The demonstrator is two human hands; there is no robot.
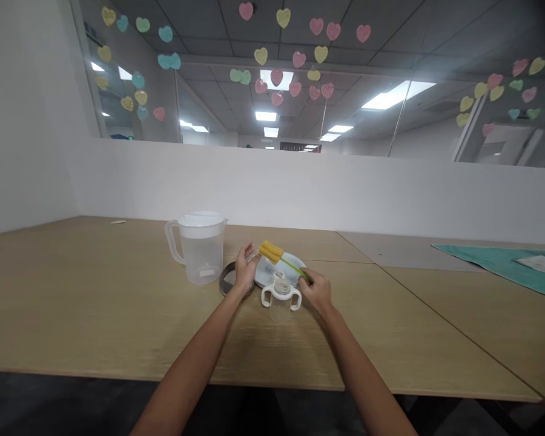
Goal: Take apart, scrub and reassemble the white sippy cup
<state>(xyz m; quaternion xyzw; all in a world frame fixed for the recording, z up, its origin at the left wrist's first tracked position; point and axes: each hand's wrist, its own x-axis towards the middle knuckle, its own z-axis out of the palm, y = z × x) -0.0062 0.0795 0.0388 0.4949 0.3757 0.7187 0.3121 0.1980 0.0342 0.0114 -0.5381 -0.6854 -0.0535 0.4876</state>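
Observation:
A brush with a yellow sponge head and a thin green handle is held over a white plate. My right hand is closed round the end of the green handle. Beside the sponge head, my left hand has its fingers raised and apart; a clear, hard-to-make-out shape lies near its thumb. Below the brush stands a clear cup with two white handles, its top open. A dark-rimmed round object lies partly behind my left wrist.
A clear lidded pitcher stands left of my left hand. At the right lies a teal cloth with a white item on it, and part of another person's hand shows at the right edge. A white wall closes off the table's back.

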